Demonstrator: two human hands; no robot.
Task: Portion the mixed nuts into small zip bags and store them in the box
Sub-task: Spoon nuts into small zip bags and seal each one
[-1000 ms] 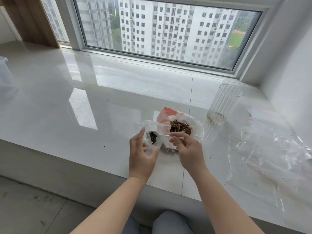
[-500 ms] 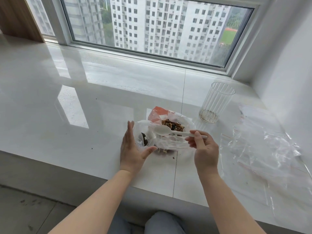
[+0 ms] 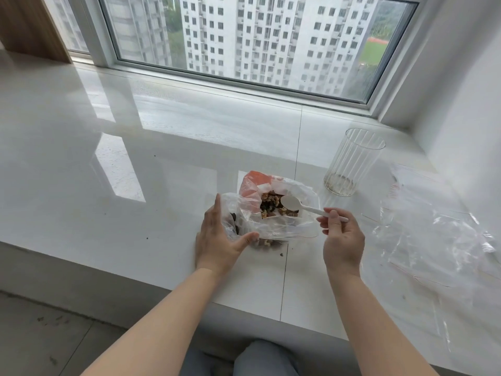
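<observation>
Mixed nuts (image 3: pixel 273 206) lie in an open clear bag with an orange patch (image 3: pixel 254 181) on the white ledge. A small zip bag (image 3: pixel 244 222) stands just in front and left of it, with a few nuts (image 3: pixel 267 243) at its bottom. My left hand (image 3: pixel 217 240) steadies the small bag, fingers straight along its left side and thumb stretched across its front. My right hand (image 3: pixel 341 237) pinches the handle of a white plastic spoon (image 3: pixel 290 203). The spoon's bowl is empty and hovers over the nuts.
A ribbed clear cup (image 3: pixel 352 161) stands behind my right hand. Several empty zip bags (image 3: pixel 433 229) lie spread at the right, near the wall. The ledge's front edge (image 3: pixel 135 278) runs just under my wrists. The window frame (image 3: pixel 244 82) bounds the back.
My right hand drew the spoon out of the small bag and carried it right, over the big bag of nuts. My left hand lowered the small bag and straightened its fingers.
</observation>
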